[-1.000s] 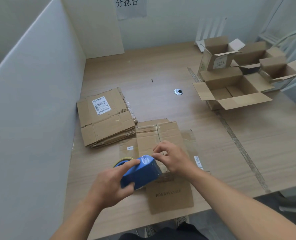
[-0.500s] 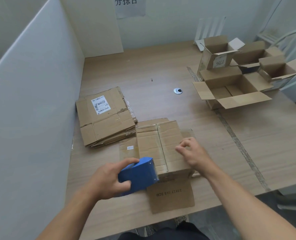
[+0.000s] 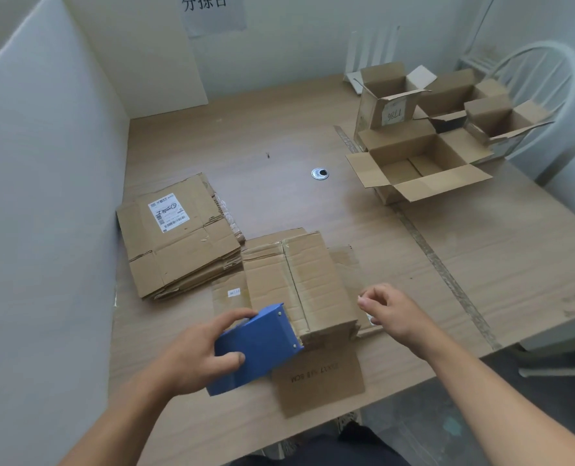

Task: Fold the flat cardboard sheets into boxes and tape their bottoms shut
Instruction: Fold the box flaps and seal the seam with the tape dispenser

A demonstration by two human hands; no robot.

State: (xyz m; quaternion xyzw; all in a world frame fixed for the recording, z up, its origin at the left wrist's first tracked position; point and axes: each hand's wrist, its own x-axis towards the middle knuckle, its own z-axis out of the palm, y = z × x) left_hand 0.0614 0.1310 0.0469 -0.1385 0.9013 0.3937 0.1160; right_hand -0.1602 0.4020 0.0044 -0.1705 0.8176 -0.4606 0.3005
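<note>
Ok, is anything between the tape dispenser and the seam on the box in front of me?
Nothing visible. The left hand grips the blue tape dispenser at the near edge of the box, by its seam; the right hand hovers right of the box, clear of its top.

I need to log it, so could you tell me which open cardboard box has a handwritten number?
The tall brown cardboard box at the group's back left: a white label on its flap reads 1736; the others show none.
</note>
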